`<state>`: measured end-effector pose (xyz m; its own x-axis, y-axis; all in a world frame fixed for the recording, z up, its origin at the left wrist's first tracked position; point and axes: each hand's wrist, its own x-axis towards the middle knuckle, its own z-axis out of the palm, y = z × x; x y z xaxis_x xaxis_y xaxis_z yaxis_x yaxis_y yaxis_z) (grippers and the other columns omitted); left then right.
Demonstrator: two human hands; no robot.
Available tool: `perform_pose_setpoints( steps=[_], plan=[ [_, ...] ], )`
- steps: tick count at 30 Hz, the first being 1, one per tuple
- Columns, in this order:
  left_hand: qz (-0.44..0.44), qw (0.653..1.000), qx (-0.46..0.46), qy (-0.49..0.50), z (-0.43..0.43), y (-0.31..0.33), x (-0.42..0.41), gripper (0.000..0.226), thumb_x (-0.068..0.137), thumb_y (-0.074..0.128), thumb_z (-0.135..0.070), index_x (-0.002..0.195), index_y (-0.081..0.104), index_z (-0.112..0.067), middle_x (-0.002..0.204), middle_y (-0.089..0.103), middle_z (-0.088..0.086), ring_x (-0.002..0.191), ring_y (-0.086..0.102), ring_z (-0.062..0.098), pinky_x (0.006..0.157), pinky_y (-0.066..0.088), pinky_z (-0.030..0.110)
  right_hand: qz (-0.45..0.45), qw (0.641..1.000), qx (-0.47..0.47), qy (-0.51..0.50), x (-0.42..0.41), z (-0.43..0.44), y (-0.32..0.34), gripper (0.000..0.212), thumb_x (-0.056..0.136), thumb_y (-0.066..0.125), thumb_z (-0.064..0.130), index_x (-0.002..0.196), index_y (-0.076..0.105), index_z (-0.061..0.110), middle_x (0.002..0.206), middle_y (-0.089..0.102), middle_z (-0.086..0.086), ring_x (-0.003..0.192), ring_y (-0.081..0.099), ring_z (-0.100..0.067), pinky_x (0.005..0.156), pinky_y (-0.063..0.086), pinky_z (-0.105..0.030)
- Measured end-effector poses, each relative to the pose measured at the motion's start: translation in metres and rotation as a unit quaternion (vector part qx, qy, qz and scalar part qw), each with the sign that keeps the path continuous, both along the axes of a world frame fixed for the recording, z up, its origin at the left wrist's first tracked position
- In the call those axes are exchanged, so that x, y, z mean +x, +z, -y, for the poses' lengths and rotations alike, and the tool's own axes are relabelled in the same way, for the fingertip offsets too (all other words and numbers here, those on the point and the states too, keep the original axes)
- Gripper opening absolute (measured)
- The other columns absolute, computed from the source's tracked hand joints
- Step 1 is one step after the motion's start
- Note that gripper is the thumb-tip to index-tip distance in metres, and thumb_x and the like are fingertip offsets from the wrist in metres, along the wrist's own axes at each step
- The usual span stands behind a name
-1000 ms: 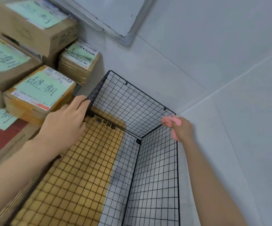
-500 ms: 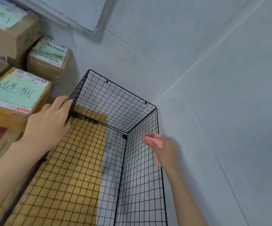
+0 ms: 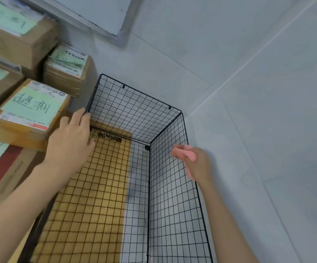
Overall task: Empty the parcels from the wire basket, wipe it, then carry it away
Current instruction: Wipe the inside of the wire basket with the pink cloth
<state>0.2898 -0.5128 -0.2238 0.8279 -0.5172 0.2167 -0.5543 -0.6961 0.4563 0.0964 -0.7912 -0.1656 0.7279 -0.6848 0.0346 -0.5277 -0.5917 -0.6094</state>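
Left hand (image 3: 72, 137) curled over the far-left rim of the wire basket (image 3: 134, 111); right hand (image 3: 199, 166) clenched a pink cloth (image 3: 184, 153) against its right wall.

Large pale grey tiles (image 3: 267, 120) covered the floor, split by thin, lighter grout lines (image 3: 211, 85) that ran slantwise. At the top edge stood a flat white panel (image 3: 96, 12) in a silver metal frame (image 3: 118, 37). The light was soft and even, leaving only faint shadows.
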Motion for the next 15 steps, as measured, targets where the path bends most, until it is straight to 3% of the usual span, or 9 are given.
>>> perform_pose_setpoints(
  steps=[3,7,10,13,15],
  plan=[
    [0.002,1.000,-0.007,-0.012,0.002,-0.002,0.001,0.063,0.083,0.071,-0.013,0.138,0.044,0.000,0.147,0.041,0.015,0.115,0.049,0.043,0.076,0.054,0.051,-0.018,1.000,-0.001,0.002,-0.026,-0.002,-0.013,0.007,0.084,0.073,0.031,0.080,0.076,0.027,0.103,0.072,0.025,0.090,0.066,0.008,0.072,0.049,-0.010],
    [0.025,0.999,0.007,-0.029,0.002,-0.003,0.001,0.065,0.083,0.072,-0.015,0.140,0.043,0.000,0.149,0.040,0.016,0.115,0.053,0.041,0.072,0.056,0.050,-0.056,0.998,-0.021,-0.027,-0.019,0.016,-0.024,0.011,0.076,0.067,0.036,0.078,0.074,0.027,0.103,0.073,0.010,0.078,0.066,-0.004,0.058,0.043,-0.018],
    [0.026,0.999,0.008,-0.022,0.000,-0.001,-0.002,0.068,0.084,0.070,-0.018,0.143,0.040,-0.003,0.152,0.037,0.015,0.118,0.054,0.038,0.073,0.057,0.046,-0.051,0.998,-0.023,0.000,0.013,0.034,-0.017,0.019,0.078,0.064,0.038,0.078,0.078,0.025,0.090,0.076,0.012,0.080,0.071,-0.002,0.069,0.055,-0.021],
    [0.023,1.000,-0.006,-0.017,0.000,0.000,-0.006,0.067,0.085,0.070,-0.018,0.144,0.040,-0.005,0.154,0.036,0.012,0.115,0.058,0.034,0.069,0.057,0.040,-0.055,0.997,-0.048,-0.004,0.051,0.065,-0.013,0.038,0.068,0.061,0.054,0.091,0.078,0.028,0.095,0.075,0.007,0.086,0.072,-0.012,0.076,0.059,-0.033],
    [0.019,1.000,-0.011,-0.013,-0.001,0.002,-0.007,0.064,0.087,0.068,-0.019,0.143,0.041,-0.006,0.155,0.035,0.010,0.103,0.064,0.029,0.063,0.055,0.034,-0.067,0.995,-0.074,-0.010,0.075,0.082,-0.011,0.028,0.079,0.069,0.030,0.104,0.075,0.020,0.102,0.073,-0.004,0.087,0.067,-0.017,0.072,0.052,-0.026]
  ],
)
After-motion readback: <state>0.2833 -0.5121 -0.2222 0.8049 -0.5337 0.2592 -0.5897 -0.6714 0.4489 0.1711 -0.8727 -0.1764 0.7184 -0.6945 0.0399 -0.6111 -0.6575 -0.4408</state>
